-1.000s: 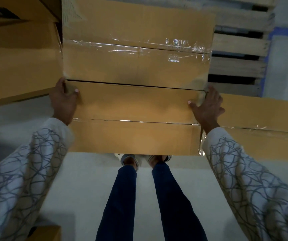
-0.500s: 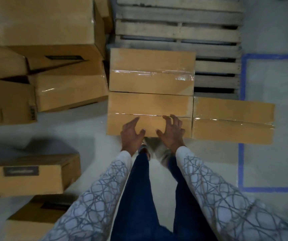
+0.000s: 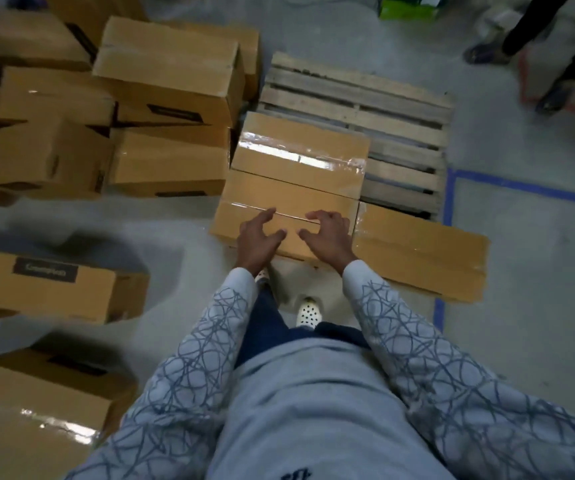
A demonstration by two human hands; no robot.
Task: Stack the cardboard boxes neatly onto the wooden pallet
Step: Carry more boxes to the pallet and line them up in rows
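A person in patterned grey sleeves faces the near edge of a slatted wooden pallet [image 3: 365, 98]. The left hand [image 3: 256, 237] and right hand [image 3: 327, 239] are side by side over the nearest brown cardboard box [image 3: 279, 192], fingers spread and loosely bent, holding nothing. Whether they touch its top cannot be told. That box sits at the pallet's near left corner, with a tape-sealed brown box [image 3: 300, 150] touching it behind and a third brown box [image 3: 417, 251] just beside it on the right. The unstacked supply lies to the person's left. A brown carton with a dark label [image 3: 57, 289] rests on the grey concrete floor [image 3: 539, 271], its long axis across the view, well apart from both hands. The left hand is nearer, so the next fetch likely calls for a leftward turn.
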